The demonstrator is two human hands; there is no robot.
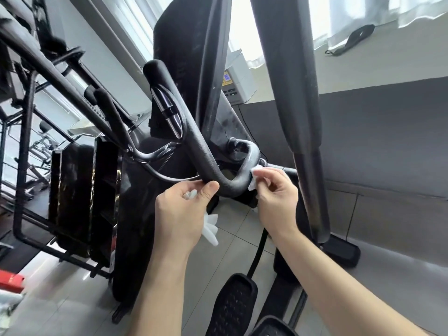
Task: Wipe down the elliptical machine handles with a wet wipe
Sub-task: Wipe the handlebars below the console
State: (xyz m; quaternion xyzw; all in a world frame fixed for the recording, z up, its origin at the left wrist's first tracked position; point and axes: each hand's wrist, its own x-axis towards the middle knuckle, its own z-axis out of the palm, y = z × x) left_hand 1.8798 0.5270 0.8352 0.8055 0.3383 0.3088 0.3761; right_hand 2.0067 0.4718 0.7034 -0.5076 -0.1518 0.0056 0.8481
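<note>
The wet wipe [254, 178] sits bunched against the right side of the U-shaped bend in the grey handle [194, 141], low in the middle of the view. The right hand [276, 197] pinches it there between thumb and curled fingertips. The left hand [181, 207] is at the left side of the same bend, its thumb tip touching the bar. Its fingers curl round a second wipe [211, 229] — white folds show in the palm and hang out below the hand. That makes two white wipes, one in each hand.

One chrome sensor plate [169, 110] is set into the handle's upper stretch, below its black foam end. Behind it rises the dark console back [194, 57], and to the right stands one thick black swing arm [298, 93]. Two black treaded pedals [232, 304] lie below the forearms, the nearer one cut off by the bottom edge.

On the window ledge [388, 57] a white device [242, 78] bears a small blue display and a yellow label — the writing is too small to read. One black mask-like loop [351, 40] lies further along the ledge. One red object [9, 280] shows at the lower left.
</note>
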